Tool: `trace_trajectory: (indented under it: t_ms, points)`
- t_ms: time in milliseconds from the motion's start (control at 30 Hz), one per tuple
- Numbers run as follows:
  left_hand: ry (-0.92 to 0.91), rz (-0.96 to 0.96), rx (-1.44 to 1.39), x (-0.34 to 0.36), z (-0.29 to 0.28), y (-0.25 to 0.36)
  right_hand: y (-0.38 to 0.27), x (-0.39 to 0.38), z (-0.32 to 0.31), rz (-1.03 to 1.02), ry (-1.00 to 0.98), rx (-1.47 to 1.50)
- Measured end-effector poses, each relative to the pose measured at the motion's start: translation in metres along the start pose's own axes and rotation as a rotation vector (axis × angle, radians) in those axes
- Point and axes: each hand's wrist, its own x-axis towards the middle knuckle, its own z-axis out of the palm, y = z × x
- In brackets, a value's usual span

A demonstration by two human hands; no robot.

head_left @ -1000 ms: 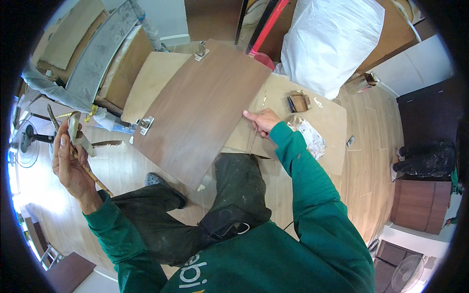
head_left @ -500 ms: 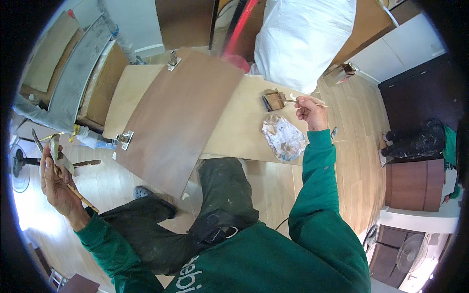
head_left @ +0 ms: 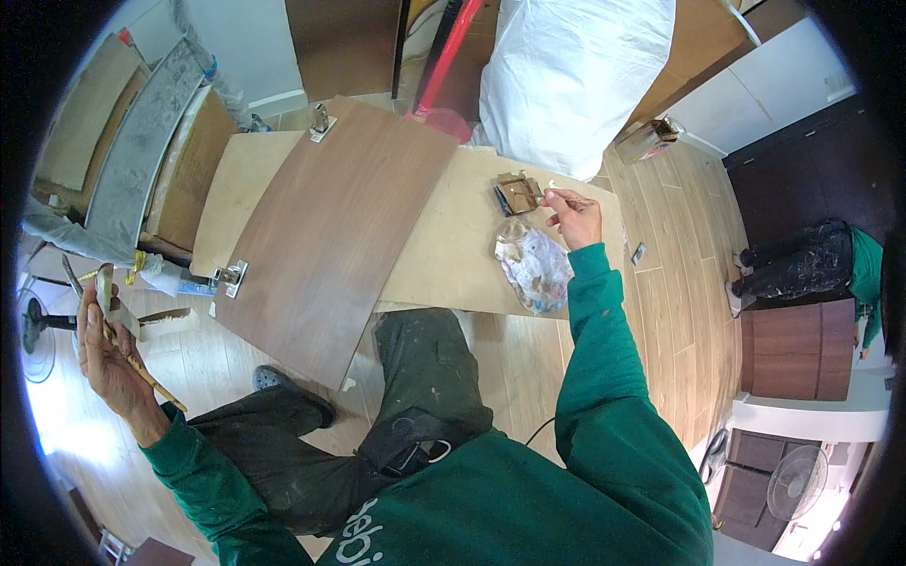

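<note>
My right hand is closed in a pinch on a thin brush, whose tip reaches into a small stained open box on the pale board. Right below that box lies a crumpled white rag with brown stains. Off to the far left, my left hand grips a slim wooden-handled brush together with a pale, flat piece that I cannot name. A brown wood-grain door panel with two metal hinges rests across the board, between my hands.
The pale board lies in front of my knees. Behind it stands a large white sack. Stacked panels lean at the left. A stained rectangular can sits on the floor. Another person stands at the right.
My right hand has moved slightly left and the brush has gone further into the small box. My left hand keeps its hold. The whole view has shifted a little.
</note>
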Motion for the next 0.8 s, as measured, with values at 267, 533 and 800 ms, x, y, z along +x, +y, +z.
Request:
trace_trajectory:
  t_ms: [267,533,800]
  points:
    - [0.021,-0.018,-0.005,0.000,-0.003,0.000,-0.001,-0.002,-0.001,0.003,0.027,-0.028]
    - [-0.035,0.000,0.013,0.000,-0.008,-0.002,0.006,-0.013,-0.006,0.088,-0.010,0.005]
    - [-0.012,0.000,0.030,-0.004,0.001,0.002,0.026,-0.041,-0.016,0.080,0.164,0.169]
